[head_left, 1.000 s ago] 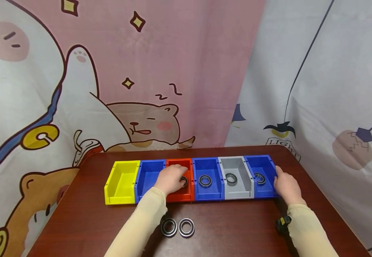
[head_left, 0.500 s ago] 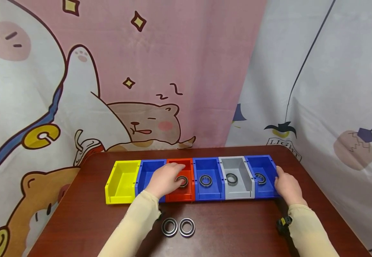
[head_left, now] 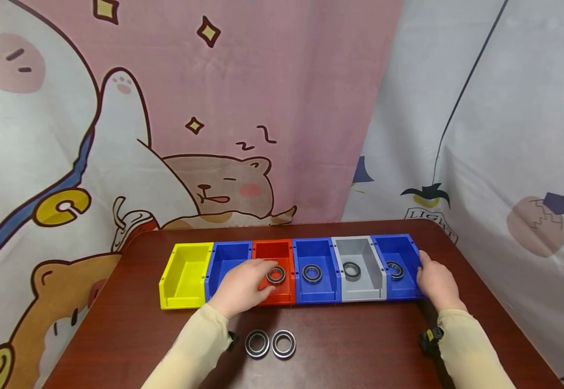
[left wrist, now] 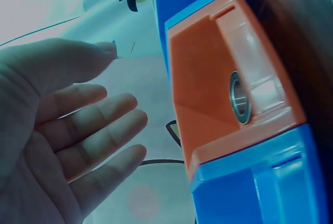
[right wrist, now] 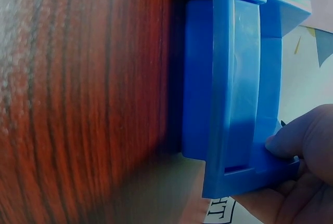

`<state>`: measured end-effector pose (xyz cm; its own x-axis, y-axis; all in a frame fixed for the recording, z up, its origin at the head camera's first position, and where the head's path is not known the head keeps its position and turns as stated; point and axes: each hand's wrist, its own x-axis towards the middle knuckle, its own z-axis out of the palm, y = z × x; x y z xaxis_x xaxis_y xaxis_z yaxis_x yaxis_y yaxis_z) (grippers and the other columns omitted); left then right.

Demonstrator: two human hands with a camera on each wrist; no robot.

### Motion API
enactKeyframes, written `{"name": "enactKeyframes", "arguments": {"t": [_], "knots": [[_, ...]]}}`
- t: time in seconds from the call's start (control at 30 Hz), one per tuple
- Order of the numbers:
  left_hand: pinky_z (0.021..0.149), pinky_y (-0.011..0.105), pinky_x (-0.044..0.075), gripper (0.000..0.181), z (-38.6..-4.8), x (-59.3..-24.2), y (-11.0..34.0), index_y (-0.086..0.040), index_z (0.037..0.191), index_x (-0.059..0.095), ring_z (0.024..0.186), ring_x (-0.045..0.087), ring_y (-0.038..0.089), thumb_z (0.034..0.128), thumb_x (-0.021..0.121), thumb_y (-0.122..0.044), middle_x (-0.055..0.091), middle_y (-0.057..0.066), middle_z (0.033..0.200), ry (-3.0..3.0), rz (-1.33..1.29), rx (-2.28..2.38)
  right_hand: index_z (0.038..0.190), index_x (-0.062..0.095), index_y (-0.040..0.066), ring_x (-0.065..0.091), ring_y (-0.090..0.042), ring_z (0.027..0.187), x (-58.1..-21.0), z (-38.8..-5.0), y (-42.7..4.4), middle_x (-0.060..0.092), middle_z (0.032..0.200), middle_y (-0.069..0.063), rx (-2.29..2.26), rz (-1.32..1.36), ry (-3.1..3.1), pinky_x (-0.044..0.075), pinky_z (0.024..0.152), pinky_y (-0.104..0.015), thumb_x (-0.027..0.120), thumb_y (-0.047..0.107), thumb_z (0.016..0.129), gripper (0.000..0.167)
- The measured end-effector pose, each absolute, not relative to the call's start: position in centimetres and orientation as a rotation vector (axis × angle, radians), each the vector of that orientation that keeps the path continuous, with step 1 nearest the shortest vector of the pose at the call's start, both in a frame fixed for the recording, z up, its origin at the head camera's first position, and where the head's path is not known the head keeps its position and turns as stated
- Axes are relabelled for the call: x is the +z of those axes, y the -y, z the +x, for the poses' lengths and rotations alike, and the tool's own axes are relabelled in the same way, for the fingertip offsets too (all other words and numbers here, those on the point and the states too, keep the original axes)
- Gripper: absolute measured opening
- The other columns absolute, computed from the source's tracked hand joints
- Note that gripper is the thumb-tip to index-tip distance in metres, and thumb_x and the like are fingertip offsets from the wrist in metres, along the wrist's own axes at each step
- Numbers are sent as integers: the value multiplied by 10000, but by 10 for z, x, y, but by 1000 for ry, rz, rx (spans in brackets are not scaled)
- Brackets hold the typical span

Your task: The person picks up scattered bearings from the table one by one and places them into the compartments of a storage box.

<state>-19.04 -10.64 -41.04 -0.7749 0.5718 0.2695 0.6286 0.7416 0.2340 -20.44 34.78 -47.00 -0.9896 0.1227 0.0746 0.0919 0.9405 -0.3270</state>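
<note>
The left hand [head_left: 243, 287] hovers over the front of the second bin and the red bin [head_left: 282, 295], holding nothing; in the left wrist view its fingers [left wrist: 99, 130] are spread and relaxed. A bearing [head_left: 276, 275] lies in the red bin, clear of the fingertips. At the right end, the right hand [head_left: 438, 283] grips the side wall of the end blue bin [head_left: 405, 293], thumb inside the wall in the right wrist view. That bin holds a bearing [head_left: 395, 270]. Two more bearings [head_left: 257, 344] [head_left: 283, 344] lie side by side on the table in front.
The row also has a yellow bin [head_left: 183, 303] and a blue bin [head_left: 228, 249] on the left, both with no bearing visible. A middle blue bin [head_left: 317, 297] and a grey bin [head_left: 363, 296] each hold one bearing. Behind the table [head_left: 359, 346] hangs a printed curtain [head_left: 311, 108].
The left hand has drawn back from the red bin, toward the left and the front, uncovering the bearing in it. The right hand has stayed at the end bin.
</note>
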Motion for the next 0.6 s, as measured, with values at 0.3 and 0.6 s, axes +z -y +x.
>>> {"name": "enactKeyframes", "arguments": {"t": [0.3,0.6], "knots": [[876,414,537,513,-174,-425,113,-113,1300,631,1023,647,233,843,776,-296,685,54,1144,2741,-1031,-450,1395,337,-169,567,-575,1016,-472,-204,-349,502,1216,-450,503,-167,3001,464,835,-651,493,27,953,508],[894,413,529,636,-159,-444,125,-73,1323,616,1076,621,231,798,796,-383,659,61,1187,2815,-1121,-428,1399,338,-168,560,-577,1031,-472,-204,-348,500,1221,-449,501,-163,2997,460,854,-652,502,25,951,514]]}}
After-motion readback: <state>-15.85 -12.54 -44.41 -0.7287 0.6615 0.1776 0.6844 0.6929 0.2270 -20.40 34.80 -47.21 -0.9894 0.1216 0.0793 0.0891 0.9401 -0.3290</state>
